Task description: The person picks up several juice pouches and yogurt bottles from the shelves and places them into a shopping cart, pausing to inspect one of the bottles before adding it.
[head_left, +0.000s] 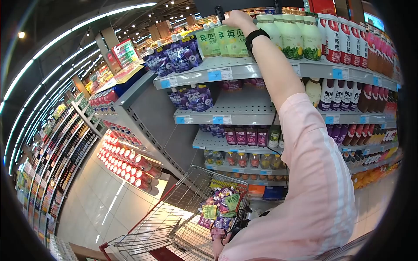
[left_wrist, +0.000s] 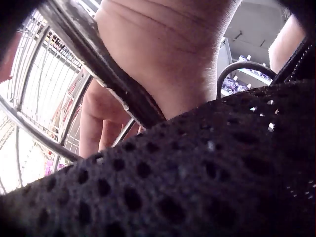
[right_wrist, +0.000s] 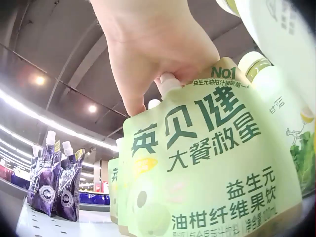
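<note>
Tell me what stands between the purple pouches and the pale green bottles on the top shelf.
Green pouches, as the head view shows; the right hand is over their tops.

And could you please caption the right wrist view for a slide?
Right hand gripping a green pouch by its top, purple pouches at frame left, bottles at frame right.

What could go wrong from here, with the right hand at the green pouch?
The right hand grips the green pouch near its cap, so it might slip. Other green pouches stand close by and could topple if dragged. The wristband is close to the pale bottles, so a sideways swing might knock one.
</note>
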Demonstrator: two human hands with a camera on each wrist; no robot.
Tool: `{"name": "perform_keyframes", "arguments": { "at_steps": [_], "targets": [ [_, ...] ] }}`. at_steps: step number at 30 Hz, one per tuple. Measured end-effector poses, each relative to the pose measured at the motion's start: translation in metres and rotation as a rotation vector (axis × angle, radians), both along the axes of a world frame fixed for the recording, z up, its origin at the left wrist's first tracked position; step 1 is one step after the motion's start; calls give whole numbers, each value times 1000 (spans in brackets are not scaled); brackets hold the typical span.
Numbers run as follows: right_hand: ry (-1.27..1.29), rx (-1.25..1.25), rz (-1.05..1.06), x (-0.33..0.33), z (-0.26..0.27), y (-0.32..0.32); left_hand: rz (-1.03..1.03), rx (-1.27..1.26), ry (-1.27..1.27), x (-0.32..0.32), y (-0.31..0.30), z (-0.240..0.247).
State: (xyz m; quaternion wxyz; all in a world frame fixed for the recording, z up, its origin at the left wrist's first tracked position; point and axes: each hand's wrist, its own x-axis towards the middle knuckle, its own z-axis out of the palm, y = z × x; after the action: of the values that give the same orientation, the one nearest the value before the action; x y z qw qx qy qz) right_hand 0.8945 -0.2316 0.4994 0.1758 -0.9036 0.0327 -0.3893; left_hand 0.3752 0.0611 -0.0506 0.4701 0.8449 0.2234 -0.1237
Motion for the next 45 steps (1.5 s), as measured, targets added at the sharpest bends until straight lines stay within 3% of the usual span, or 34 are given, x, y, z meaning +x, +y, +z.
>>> {"name": "perform_keyframes", "arguments": {
  "at_steps": [14,19,22,27,31,33,35,37,39,41,45],
  "targets": [
    [-240,-280,53,-15,-13,6,-29,-14,-28,0,6,-23],
    [-456,-332,14,-12,-16,16,-6,-44,-88,-7,20,-87],
    [-622,-339,96,-22,-9,37,-9,-56,-124,0,-11,42],
    [-806,-289,448,-90,-13,88,-47,66,-139,1,-6,6],
    [-1003,-271,796,-154,-56,138,-103,-27,-200,1,1,8],
    [-936,-251,906,-187,-81,153,-22,-113,-66,-2,17,-56],
    [-832,-238,1033,-206,-116,169,13,-138,-18,-7,20,-76],
    [-699,-249,1165,-225,-155,180,1,-98,-60,-4,12,-53],
    [-514,-190,1317,-227,-213,198,-4,-57,-102,-3,5,-25],
    [-403,-171,1404,-227,-276,211,-1,-67,-141,-7,7,-33],
    [-127,-324,1372,-229,-425,227,30,-15,-20,-4,3,-30]
  ]
}}
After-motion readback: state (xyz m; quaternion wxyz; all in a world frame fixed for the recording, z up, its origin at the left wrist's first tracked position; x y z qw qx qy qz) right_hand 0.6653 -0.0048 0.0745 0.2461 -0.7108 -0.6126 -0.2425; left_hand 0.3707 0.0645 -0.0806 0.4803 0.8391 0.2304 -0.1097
